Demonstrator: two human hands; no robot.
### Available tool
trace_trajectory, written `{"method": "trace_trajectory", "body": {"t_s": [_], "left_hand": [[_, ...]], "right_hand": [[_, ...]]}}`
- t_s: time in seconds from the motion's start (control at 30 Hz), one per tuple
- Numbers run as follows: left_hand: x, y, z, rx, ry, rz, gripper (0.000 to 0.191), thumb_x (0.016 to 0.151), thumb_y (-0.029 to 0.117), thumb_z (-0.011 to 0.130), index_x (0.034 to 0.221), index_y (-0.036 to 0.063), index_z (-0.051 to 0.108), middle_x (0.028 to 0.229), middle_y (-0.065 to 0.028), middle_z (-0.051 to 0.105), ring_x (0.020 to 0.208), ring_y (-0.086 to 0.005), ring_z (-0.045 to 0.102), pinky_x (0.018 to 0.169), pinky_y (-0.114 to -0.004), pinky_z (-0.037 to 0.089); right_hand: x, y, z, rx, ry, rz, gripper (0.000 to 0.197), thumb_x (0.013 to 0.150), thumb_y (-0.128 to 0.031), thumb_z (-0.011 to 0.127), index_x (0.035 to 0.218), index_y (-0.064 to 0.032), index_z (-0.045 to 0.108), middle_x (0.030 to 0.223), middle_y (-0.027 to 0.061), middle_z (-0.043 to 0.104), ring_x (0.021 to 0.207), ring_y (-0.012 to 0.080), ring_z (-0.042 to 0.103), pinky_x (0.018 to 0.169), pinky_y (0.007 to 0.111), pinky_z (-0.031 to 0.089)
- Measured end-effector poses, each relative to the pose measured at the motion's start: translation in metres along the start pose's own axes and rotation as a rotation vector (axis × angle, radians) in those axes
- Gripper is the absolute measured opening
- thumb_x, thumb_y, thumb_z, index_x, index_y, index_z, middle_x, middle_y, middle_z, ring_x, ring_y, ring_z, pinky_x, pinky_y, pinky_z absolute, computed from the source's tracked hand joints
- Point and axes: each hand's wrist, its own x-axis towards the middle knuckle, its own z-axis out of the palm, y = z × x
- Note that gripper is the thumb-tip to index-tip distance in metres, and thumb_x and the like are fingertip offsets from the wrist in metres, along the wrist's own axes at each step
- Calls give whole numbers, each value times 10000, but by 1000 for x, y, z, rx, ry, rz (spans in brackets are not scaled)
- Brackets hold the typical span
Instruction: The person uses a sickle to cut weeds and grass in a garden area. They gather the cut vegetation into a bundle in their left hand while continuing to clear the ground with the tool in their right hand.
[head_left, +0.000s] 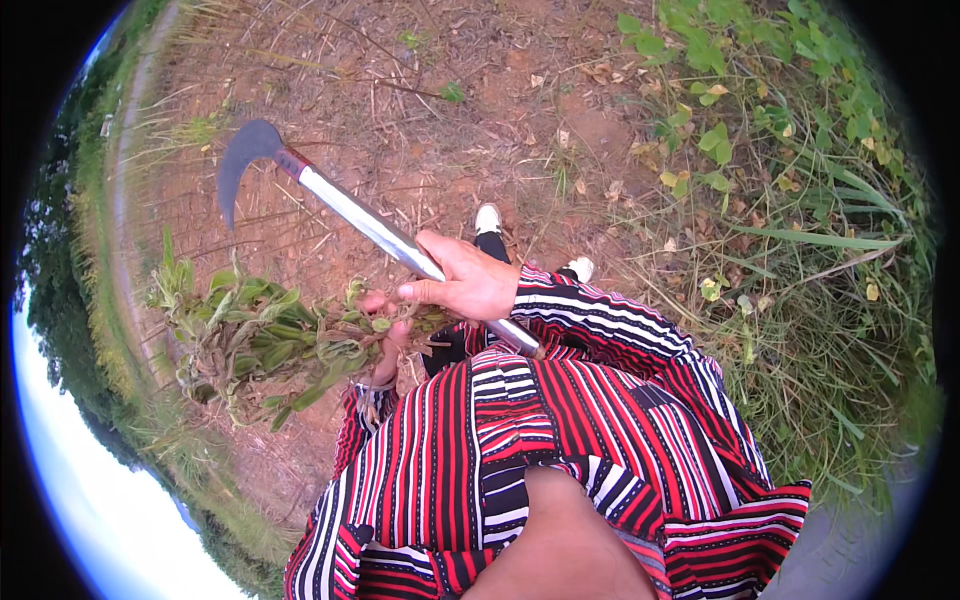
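My right hand (472, 276) grips the shiny metal handle of a sickle (367, 220). Its dark, hooked blade (251, 150) points away to the upper left, joined to the handle by a dark red collar. Below the handle, my left hand (388, 341) is wrapped around a bundle of cut leafy plants (277, 337), partly hidden by the leaves. Green and wilted leaves spread to the left, and the stem ends lie under my right hand. My right thumb is close to the stems; whether it presses on them I cannot tell.
Reddish soil (450, 157) with dry straw and stubble lies ahead of my shoes (489, 219). Tall grass (795, 375) and leafy vines (716, 142) grow on the right. A pale path (124, 172) runs along the left, with trees (56, 300) beyond it.
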Motion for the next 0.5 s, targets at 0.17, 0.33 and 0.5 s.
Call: {"method": "trace_trajectory", "body": {"t_s": [0.17, 0.33, 0.5], "left_hand": [[23, -14, -40, -71, 155, -219, 413, 740, -17, 628, 1100, 15, 427, 960, -53, 509, 875, -133, 492, 783, -255, 400], [67, -35, -105, 97, 175, -63, 314, 732, -17, 631, 991, 29, 460, 856, -21, 504, 765, -112, 488, 699, -243, 414], [137, -8, -168, 169, 201, -138, 189, 752, 72, 633, 870, 49, 487, 717, -5, 485, 646, -121, 467, 609, -251, 393]], "right_hand": [[71, 4, 22, -42, -136, 55, 334, 801, -237, 572, 938, 10, 394, 728, 153, 510, 507, 213, 546, 430, 330, 436], [153, -2, 41, -117, -211, 37, 383, 791, -248, 568, 1021, 10, 402, 735, 131, 518, 517, 213, 522, 487, 336, 429], [237, -37, 49, 274, -254, 411, 339, 842, -262, 560, 1048, -41, 405, 608, 0, 447, 448, 72, 450, 367, 226, 351]]}}
